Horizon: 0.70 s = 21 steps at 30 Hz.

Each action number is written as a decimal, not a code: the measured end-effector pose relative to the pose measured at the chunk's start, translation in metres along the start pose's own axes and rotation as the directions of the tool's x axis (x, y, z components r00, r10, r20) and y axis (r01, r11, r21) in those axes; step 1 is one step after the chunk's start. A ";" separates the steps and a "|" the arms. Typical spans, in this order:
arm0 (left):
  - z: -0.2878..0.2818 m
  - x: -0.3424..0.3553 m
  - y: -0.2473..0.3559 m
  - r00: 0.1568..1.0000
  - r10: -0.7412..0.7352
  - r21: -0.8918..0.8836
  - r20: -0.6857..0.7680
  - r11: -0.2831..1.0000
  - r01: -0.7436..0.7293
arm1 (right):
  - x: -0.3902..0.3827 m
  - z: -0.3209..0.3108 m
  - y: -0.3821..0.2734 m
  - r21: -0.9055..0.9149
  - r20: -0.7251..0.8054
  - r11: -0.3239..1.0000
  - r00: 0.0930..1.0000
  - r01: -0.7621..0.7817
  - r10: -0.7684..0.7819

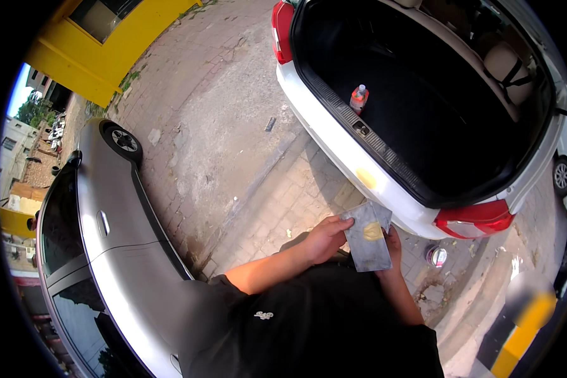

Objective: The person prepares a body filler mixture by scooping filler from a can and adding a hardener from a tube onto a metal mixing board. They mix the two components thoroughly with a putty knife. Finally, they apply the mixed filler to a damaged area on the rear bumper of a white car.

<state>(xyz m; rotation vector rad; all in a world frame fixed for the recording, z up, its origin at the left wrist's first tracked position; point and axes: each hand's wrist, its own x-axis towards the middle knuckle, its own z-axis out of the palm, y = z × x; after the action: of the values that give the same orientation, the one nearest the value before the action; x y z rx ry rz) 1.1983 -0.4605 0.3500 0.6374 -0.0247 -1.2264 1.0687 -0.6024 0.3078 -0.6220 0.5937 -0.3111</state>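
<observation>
My left hand [327, 239] is closed on the left edge of a flat grey rectangular board [369, 256], thumb on top. A dab of yellow putty [373, 231] sits on the board's face. At the board's right edge my right hand [394, 249] is closed around it, partly hidden behind it; whether it also holds something else does not show. Just beyond the board is the rear bumper [324, 135] of a white car, with a smooth yellow putty patch [366, 178] on it.
The car's boot [416, 120] stands open, with a clear bottle with an orange-red label [359, 99] near its sill. An opened round tin [436, 256] is on the paving to the right. A silver car [123, 252] stands at left, and a yellow structure [75, 60] behind it.
</observation>
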 end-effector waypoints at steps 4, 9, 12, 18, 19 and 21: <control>-0.058 -0.047 0.065 0.983 0.111 -0.045 -0.146 0.992 -0.118 | 0.053 0.074 0.052 -0.174 0.124 0.971 0.974 -0.166 0.188; -0.108 -0.079 0.139 0.923 0.222 -0.207 -0.313 0.933 -0.295 | 0.116 0.163 0.096 -0.328 0.124 0.876 0.903 -0.353 0.410; -0.141 -0.078 0.174 0.886 0.270 -0.303 -0.376 0.869 -0.393 | 0.163 0.202 0.119 -0.391 0.126 0.832 0.873 -0.394 0.472; -0.215 -0.048 0.277 0.830 0.307 -0.371 -0.465 0.784 -0.498 | 0.278 0.292 0.159 -0.434 0.079 0.772 0.834 -0.464 0.546; -0.226 -0.041 0.303 0.818 0.334 -0.352 -0.469 0.778 -0.520 | 0.301 0.310 0.165 -0.453 0.076 0.754 0.822 -0.476 0.564; -0.249 -0.028 0.356 0.750 0.414 -0.149 -0.516 0.819 -0.554 | 0.352 0.346 0.180 -0.484 0.120 0.743 0.806 -0.463 0.580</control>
<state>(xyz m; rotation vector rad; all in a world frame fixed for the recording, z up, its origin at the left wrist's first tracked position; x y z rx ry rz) 1.5837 -0.2597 0.3188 0.5960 0.3697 -0.5215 1.5742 -0.4616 0.2726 -0.8768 0.5569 0.4598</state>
